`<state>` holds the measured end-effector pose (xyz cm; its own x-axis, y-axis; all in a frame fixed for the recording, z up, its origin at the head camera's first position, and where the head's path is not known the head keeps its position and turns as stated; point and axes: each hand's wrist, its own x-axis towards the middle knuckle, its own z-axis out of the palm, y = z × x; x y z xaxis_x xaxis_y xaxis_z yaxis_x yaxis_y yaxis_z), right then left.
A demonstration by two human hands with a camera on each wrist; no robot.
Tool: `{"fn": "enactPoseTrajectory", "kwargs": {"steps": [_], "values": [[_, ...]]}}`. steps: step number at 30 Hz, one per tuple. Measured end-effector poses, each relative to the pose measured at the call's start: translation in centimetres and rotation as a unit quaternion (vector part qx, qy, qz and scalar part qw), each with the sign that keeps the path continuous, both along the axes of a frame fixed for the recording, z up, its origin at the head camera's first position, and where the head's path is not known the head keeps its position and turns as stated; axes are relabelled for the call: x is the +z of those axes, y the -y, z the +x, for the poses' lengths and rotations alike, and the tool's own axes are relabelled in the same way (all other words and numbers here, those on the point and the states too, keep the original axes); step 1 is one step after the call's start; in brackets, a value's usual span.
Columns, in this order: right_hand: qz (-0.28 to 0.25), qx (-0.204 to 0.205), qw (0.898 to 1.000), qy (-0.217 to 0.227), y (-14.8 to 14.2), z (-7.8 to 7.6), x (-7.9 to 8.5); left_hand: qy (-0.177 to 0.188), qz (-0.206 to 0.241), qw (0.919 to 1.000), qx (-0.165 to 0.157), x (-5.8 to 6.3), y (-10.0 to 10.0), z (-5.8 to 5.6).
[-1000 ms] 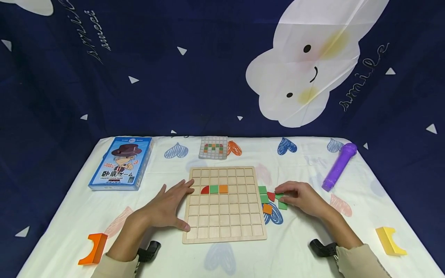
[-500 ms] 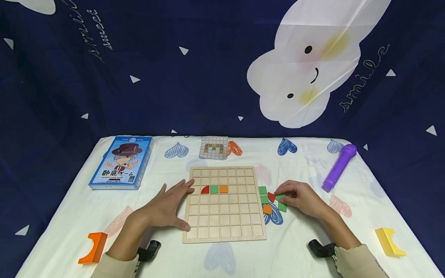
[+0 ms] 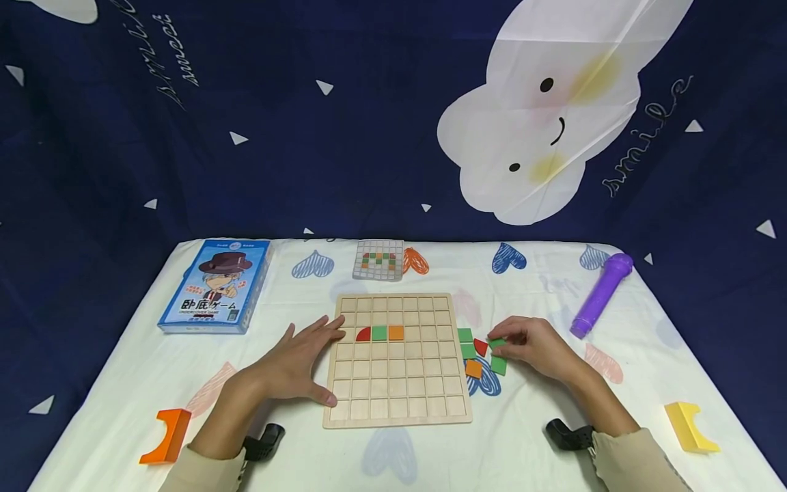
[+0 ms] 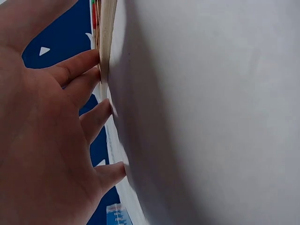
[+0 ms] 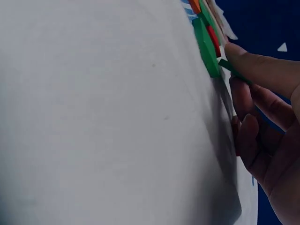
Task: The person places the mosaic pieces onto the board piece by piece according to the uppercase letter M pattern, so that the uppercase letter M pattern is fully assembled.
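My left hand lies at the left side of the wooden grid board, fingers spread, with thumb and fingertips touching its edge. In one row of the board sit a red quarter-round tile, a green square tile and an orange square tile. Right of the board, my right hand pinches a green square tile between thumb and fingers; the right wrist view shows it tilted, partly hidden by the thumb. Loose beside it are a red tile, an orange tile and several green tiles.
Behind the board lies a small pattern card with a coloured grid. A blue game box is at the back left, a purple tube at the right. An orange block and a yellow block flank the arms.
The green tile in my right hand has tilted up a little at the fingertips. My left hand and the tiles on the board stay where they were.
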<state>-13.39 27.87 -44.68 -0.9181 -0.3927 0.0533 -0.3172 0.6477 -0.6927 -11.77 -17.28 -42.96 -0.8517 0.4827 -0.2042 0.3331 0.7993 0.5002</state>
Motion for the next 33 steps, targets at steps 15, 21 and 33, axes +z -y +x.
{"fn": "enactPoseTrajectory", "kwargs": {"steps": [15, 21, 33], "values": [[-0.029, 0.021, 0.999, -0.004, 1.8, -0.9, 0.6, -0.004, -0.019, 0.9998, 0.0, 0.4, -0.4, 0.0], [-0.041, 0.029, 0.999, 0.017, 3.5, -1.6, 1.2, -0.008, -0.026, 0.9996, 0.001, 0.3, -0.5, -0.2], [-0.048, 0.073, 0.995, 0.038, 7.4, -2.4, 1.3, -0.008, -0.026, 0.9996, 0.001, 0.1, -0.6, -0.9]]}}
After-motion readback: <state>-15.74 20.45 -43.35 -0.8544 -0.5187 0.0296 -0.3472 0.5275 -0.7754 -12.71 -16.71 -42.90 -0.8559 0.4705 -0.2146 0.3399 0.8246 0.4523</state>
